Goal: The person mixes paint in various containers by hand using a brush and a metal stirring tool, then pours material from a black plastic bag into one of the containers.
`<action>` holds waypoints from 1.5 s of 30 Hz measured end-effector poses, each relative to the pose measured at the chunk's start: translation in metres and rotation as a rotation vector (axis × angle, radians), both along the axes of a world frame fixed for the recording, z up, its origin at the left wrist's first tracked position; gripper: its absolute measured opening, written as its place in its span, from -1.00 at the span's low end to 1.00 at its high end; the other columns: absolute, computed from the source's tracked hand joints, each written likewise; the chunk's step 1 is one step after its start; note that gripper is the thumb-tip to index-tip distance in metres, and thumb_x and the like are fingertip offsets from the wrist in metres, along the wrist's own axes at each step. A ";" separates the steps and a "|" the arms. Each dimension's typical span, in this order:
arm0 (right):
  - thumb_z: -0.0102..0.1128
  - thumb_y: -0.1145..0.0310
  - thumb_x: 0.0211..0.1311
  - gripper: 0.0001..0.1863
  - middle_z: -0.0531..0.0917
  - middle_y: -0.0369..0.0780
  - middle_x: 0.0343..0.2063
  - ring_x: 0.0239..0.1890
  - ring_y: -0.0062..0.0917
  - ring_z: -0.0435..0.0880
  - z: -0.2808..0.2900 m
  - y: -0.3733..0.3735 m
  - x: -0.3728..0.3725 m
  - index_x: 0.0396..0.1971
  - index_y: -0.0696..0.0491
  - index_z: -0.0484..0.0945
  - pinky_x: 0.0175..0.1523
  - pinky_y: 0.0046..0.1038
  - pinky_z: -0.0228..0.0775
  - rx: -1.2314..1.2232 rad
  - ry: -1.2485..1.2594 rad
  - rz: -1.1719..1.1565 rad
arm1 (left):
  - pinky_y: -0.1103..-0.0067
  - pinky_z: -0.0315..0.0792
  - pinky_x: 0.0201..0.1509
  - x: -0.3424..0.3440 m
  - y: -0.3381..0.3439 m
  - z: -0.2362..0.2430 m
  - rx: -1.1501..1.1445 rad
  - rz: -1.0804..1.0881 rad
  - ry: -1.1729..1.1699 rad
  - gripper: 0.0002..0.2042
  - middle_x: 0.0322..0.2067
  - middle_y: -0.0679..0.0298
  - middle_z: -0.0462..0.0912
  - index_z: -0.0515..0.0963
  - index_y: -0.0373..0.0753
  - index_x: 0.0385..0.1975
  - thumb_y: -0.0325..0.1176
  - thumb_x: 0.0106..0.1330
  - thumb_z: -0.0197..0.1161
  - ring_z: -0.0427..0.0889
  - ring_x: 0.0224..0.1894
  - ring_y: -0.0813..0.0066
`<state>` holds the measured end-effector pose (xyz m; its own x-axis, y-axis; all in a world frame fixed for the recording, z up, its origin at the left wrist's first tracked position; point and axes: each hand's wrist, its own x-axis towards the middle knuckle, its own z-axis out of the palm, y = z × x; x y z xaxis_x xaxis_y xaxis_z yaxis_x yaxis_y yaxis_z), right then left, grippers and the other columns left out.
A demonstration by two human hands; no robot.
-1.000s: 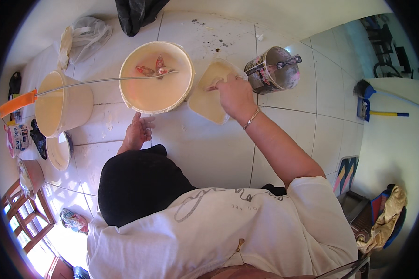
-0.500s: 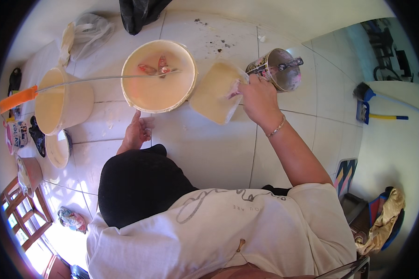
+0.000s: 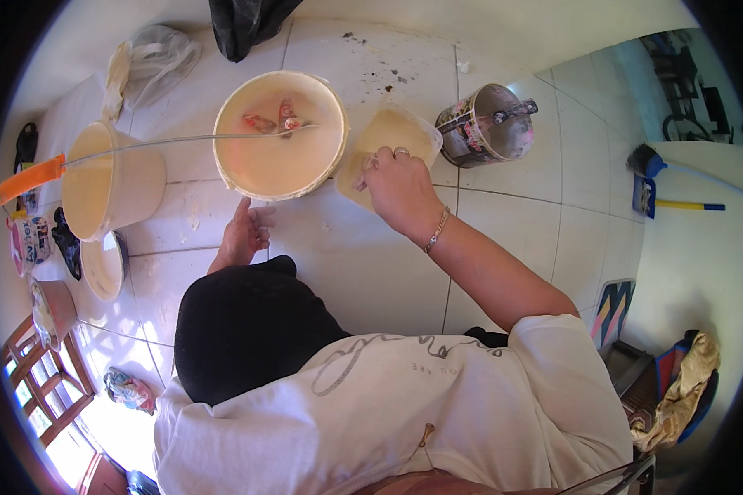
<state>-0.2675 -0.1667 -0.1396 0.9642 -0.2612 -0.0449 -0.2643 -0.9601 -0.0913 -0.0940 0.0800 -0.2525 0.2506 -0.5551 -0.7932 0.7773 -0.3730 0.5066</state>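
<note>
Though apart, left hand (image 3: 244,234) loose near bucket (image 3: 282,197) with rod (image 3: 182,141) across, right hand (image 3: 400,186) tight on scrap (image 3: 361,172), tin (image 3: 464,139) nearby.

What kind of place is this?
Probably a room in a home, doubling as a messy work area: there's a tiled floor, a wooden window frame, and a bucket of pale liquid set on the tiles.

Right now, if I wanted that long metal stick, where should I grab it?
Probably by its orange handle, coming from the left. That's the thickest part, and it sticks out past the tall bucket there. The metal stick itself is thin, and its far end reaches over the liquid-filled bucket.
</note>
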 end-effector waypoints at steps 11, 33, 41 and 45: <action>0.08 0.39 0.01 -0.85 0.51 -0.15 -0.42 -0.32 -0.30 0.55 0.019 -0.034 -0.040 -0.47 0.05 0.63 -0.31 -0.31 0.39 -0.127 -0.017 0.010 | 0.63 0.22 -0.40 0.001 0.001 0.002 0.018 -0.049 -0.040 -0.35 -0.42 0.39 0.46 0.43 -0.31 -0.04 0.18 0.39 -0.39 0.29 -0.52 0.62; 0.05 0.16 0.15 -0.64 0.63 -0.03 -0.57 -0.44 -0.18 0.66 0.030 -0.061 -0.001 -0.56 0.15 0.63 -0.35 -0.24 0.45 0.067 0.293 -0.329 | 0.63 0.22 -0.42 0.000 0.001 -0.005 0.006 -0.062 -0.044 -0.32 -0.40 0.37 0.47 0.43 -0.30 -0.05 0.26 0.33 -0.32 0.30 -0.54 0.62; 0.20 0.08 0.05 -0.69 0.66 -0.11 -0.47 -0.38 -0.28 0.65 0.007 -0.063 -0.033 -0.44 0.03 0.69 -0.28 -0.31 0.44 0.320 0.291 -0.448 | 0.63 0.23 -0.41 -0.001 0.000 -0.001 -0.007 -0.063 -0.057 -0.31 -0.40 0.36 0.46 0.43 -0.32 -0.04 0.26 0.33 -0.33 0.30 -0.54 0.62; 0.28 0.03 0.02 -0.63 0.68 -0.15 -0.46 -0.38 -0.39 0.67 -0.025 -0.068 -0.050 -0.36 0.04 0.69 -0.27 -0.36 0.45 0.637 0.194 -0.633 | 0.61 0.27 -0.43 -0.002 -0.004 0.005 0.005 -0.015 -0.027 -0.35 -0.44 0.33 0.49 0.49 -0.35 -0.08 0.18 0.38 -0.28 0.30 -0.54 0.60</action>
